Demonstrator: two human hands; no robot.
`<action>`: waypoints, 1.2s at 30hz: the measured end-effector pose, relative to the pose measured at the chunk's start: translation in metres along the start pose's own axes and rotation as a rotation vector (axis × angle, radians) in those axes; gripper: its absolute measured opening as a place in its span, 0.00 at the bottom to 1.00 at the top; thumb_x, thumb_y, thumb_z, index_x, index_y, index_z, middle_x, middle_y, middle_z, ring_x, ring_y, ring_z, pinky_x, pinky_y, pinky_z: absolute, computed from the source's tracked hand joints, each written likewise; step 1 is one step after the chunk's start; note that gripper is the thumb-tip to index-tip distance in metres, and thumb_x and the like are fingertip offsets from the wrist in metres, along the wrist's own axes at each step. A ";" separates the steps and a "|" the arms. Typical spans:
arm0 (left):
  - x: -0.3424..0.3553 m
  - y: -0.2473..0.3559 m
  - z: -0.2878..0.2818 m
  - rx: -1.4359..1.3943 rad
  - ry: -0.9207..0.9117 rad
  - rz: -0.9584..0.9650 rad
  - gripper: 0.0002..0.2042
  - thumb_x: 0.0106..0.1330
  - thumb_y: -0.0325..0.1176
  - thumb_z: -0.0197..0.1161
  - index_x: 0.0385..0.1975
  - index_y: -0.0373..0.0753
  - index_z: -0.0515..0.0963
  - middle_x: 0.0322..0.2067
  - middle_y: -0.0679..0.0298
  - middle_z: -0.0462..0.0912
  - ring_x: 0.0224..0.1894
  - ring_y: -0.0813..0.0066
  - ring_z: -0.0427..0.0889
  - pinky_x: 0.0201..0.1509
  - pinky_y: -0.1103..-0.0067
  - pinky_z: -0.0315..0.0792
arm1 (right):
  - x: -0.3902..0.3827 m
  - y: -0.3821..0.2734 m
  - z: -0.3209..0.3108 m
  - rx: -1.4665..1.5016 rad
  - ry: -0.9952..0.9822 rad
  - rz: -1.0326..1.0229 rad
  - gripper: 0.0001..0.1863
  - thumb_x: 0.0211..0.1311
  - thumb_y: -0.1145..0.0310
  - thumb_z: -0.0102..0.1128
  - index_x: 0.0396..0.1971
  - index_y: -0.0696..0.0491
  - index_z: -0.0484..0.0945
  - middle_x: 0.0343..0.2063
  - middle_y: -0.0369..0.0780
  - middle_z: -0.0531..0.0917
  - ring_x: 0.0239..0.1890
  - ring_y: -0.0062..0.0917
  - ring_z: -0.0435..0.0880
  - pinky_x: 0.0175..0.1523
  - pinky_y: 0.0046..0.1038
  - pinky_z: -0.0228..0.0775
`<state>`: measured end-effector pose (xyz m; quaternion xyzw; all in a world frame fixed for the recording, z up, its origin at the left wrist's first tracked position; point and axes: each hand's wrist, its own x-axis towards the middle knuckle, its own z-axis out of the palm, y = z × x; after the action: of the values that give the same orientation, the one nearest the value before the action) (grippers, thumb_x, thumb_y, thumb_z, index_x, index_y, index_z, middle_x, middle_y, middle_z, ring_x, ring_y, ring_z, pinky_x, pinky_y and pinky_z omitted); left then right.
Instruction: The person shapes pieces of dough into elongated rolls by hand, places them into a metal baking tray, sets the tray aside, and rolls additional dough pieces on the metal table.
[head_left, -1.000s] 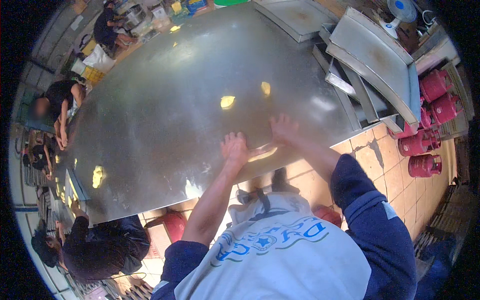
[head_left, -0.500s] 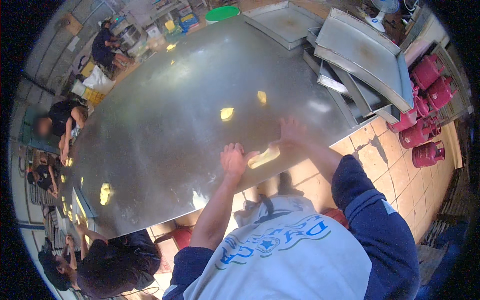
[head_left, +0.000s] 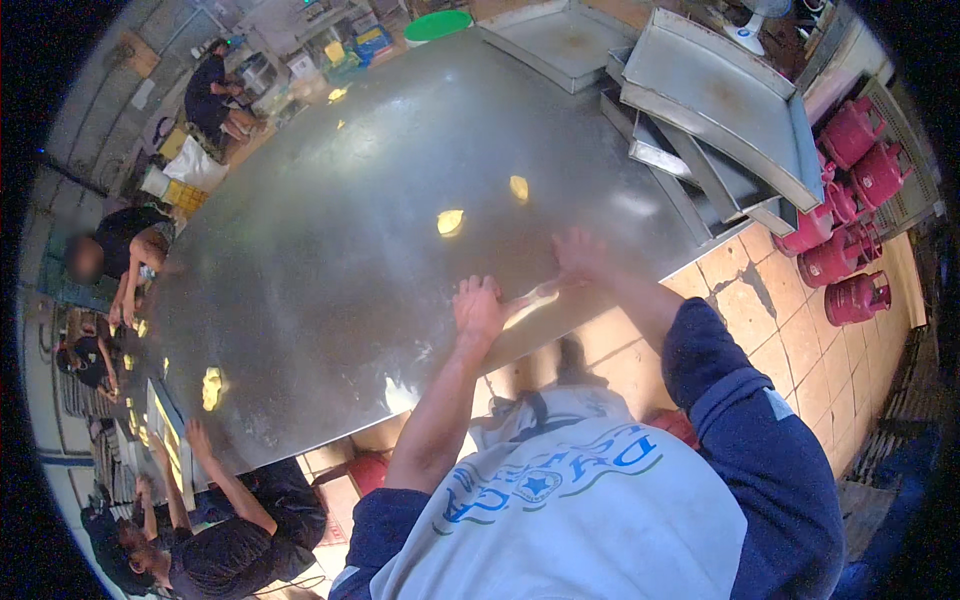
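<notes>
A narrow strip of pale yellow dough (head_left: 532,304) lies by the near edge of the metal table (head_left: 330,300). At its left end is my left hand (head_left: 479,308), palm down, fingers stretched forward and thumb reaching along the strip. My right hand (head_left: 581,256) rests at the other end with its fingers spread, its thumb side against the dough. Neither hand is closed around it. Ahead of my hands sit two more dough pieces, a rounded one (head_left: 450,222) and a smaller one (head_left: 519,189). The thumbs partly cover the strip.
Stacked metal trays (head_left: 715,105) fill the table's far right corner. Red gas cylinders (head_left: 857,298) stand on the tiled floor at right. Co-workers are along the left side, one (head_left: 230,520) with arms on the table near a lump of dough (head_left: 212,388). A green lid (head_left: 437,27) is far back.
The dough strip looks narrower, and my thumbs now lie along it. My left hand has shifted slightly right and forward. At lower left, a co-worker's arm has reached onto the table.
</notes>
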<state>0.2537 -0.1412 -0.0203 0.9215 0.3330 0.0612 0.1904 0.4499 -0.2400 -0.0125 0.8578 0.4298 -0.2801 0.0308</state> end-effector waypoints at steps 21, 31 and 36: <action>0.009 -0.017 -0.006 0.090 -0.077 -0.024 0.28 0.40 0.64 0.65 0.20 0.41 0.77 0.27 0.60 0.78 0.37 0.61 0.76 0.43 0.72 0.68 | 0.018 -0.045 -0.015 -0.106 -0.111 0.130 0.63 0.25 0.37 0.73 0.65 0.40 0.49 0.57 0.46 0.59 0.61 0.44 0.55 0.49 0.60 0.58; 0.008 -0.009 -0.016 0.039 -0.099 -0.070 0.29 0.41 0.66 0.64 0.20 0.41 0.76 0.29 0.60 0.78 0.41 0.63 0.74 0.48 0.65 0.64 | 0.011 -0.046 -0.012 -0.048 -0.077 0.085 0.62 0.23 0.36 0.73 0.64 0.41 0.51 0.55 0.47 0.59 0.60 0.43 0.55 0.48 0.58 0.57; 0.013 -0.018 -0.013 -0.010 -0.098 -0.026 0.29 0.40 0.67 0.63 0.19 0.41 0.74 0.29 0.60 0.78 0.39 0.63 0.74 0.47 0.64 0.64 | 0.017 -0.028 -0.006 -0.025 -0.009 -0.020 0.58 0.25 0.37 0.72 0.62 0.42 0.55 0.54 0.47 0.60 0.60 0.44 0.55 0.51 0.58 0.53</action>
<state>0.2501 -0.1163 -0.0154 0.9181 0.3347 0.0151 0.2117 0.4397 -0.2083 -0.0106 0.8518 0.4416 -0.2788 0.0405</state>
